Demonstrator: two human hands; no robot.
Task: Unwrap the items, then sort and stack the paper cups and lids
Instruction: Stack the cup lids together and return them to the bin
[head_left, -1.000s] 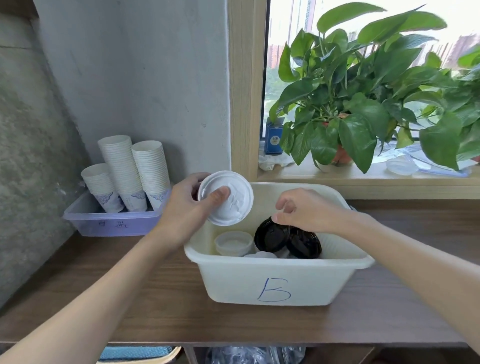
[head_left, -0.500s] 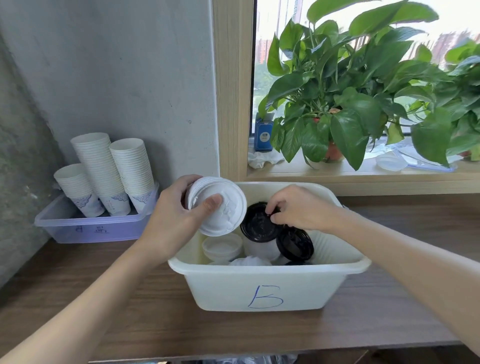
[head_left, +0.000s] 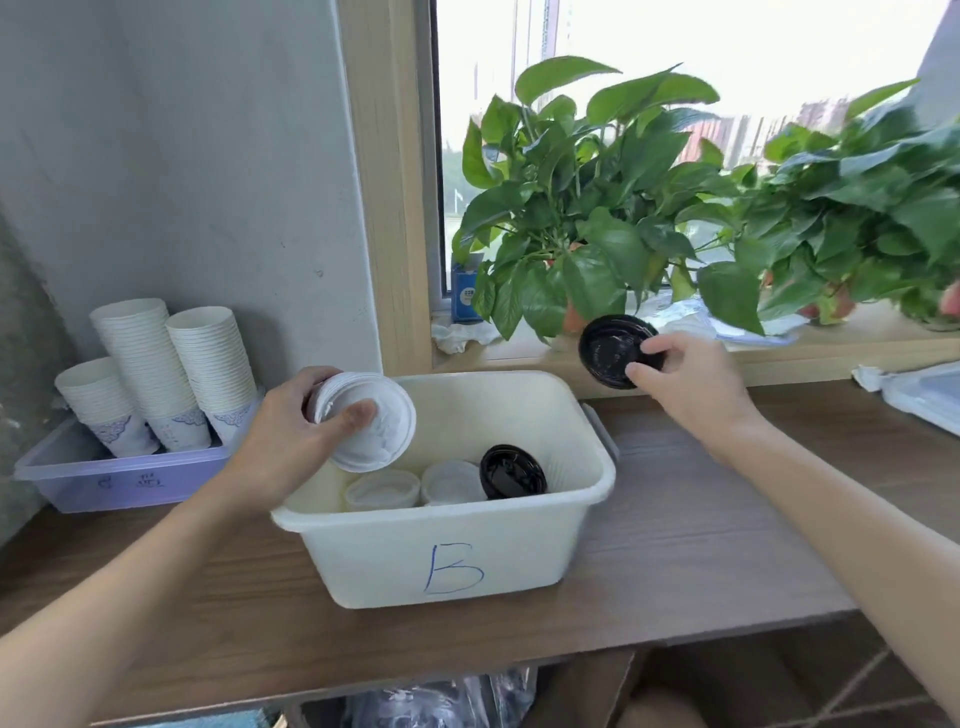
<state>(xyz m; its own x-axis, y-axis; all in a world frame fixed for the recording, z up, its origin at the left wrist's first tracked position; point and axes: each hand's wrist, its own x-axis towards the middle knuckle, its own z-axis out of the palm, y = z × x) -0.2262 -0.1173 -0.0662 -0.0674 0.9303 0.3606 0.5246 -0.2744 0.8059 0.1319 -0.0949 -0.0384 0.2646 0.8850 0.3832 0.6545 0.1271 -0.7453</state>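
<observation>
White lids (head_left: 374, 423), probably several nested, gripped by left hand (head_left: 280, 447) above bin (head_left: 519, 525); right hand (head_left: 696, 384) pinches black lid (head_left: 608, 353) right of bin. Edge pinch only: lid could slip, land outside bin.

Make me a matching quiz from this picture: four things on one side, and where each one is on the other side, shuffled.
Things:
1. white lids
2. raised black lid
3. paper cups
4. plant

Places:
a. on the windowsill
b. in the purple tray
c. gripped by the left hand
d. pinched by the right hand

Pairs: 1-c, 2-d, 3-b, 4-a
</observation>
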